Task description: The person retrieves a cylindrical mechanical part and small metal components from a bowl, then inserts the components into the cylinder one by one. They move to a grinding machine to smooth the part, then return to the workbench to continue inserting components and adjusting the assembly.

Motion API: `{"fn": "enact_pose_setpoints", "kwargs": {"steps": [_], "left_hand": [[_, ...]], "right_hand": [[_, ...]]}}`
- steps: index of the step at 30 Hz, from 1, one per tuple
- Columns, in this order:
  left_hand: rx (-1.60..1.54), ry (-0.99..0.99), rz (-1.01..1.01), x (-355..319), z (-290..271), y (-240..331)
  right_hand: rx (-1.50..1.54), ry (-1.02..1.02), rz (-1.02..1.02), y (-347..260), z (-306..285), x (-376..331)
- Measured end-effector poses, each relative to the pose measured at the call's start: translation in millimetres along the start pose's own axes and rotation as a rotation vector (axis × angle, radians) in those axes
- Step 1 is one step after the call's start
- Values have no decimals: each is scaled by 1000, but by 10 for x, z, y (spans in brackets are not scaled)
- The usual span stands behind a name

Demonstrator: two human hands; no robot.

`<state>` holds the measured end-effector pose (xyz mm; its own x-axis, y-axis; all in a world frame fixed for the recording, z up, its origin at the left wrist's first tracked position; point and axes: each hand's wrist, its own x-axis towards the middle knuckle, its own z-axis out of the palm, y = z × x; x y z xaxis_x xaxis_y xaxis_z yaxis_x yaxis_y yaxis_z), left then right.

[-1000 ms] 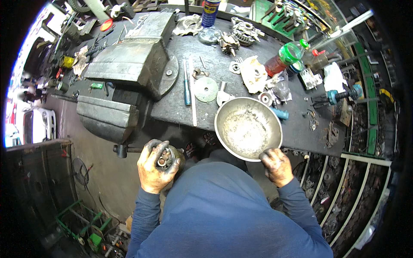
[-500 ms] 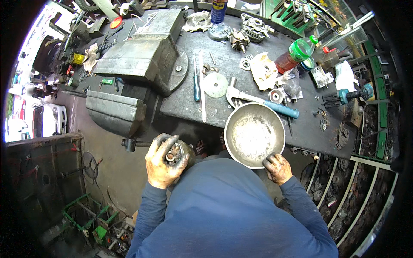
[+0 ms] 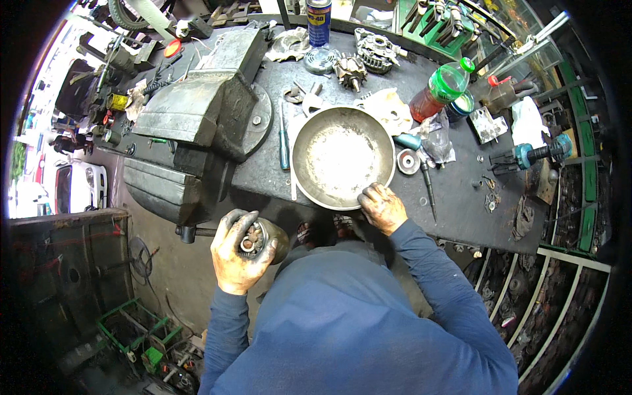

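Note:
My left hand (image 3: 232, 260) is wrapped round a greasy cylindrical metal motor part (image 3: 276, 242) in front of the bench, its toothed gear end facing up. With my right hand (image 3: 383, 208) I grip the near rim of a round metal bowl (image 3: 342, 158), worn and bare inside. The bowl is over the bench's front part, partly covering a hammer whose blue handle (image 3: 408, 141) sticks out on the right. Left of the bowl lies a blue-handled screwdriver (image 3: 284, 148). Whether the bowl rests on the bench or hovers, I cannot tell.
A big bench vise (image 3: 184, 112) takes up the left. Farther back are an alternator housing (image 3: 376, 51), a rotor (image 3: 350, 70) and a spray can (image 3: 318, 25). A bottle of red liquid (image 3: 431, 99) and a teal power tool (image 3: 530, 153) occupy the right side.
My right hand has carried the bowl left and away from me, so it now hides the pale disc and the hammer's head. The left hand with the motor part has shifted slightly left.

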<state>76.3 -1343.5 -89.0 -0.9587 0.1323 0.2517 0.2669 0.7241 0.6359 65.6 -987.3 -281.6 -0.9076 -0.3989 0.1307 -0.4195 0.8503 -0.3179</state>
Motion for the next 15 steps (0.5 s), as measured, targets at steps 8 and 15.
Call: {"fn": "enact_pose_setpoints", "kwargs": {"steps": [8, 15], "left_hand": [[-216, -55, -11, 399, 528, 309], [-1052, -319, -660, 819, 1355, 515]], "right_hand": [[254, 75, 140, -554, -1054, -24], [1607, 30, 500, -220, -621, -221]]}}
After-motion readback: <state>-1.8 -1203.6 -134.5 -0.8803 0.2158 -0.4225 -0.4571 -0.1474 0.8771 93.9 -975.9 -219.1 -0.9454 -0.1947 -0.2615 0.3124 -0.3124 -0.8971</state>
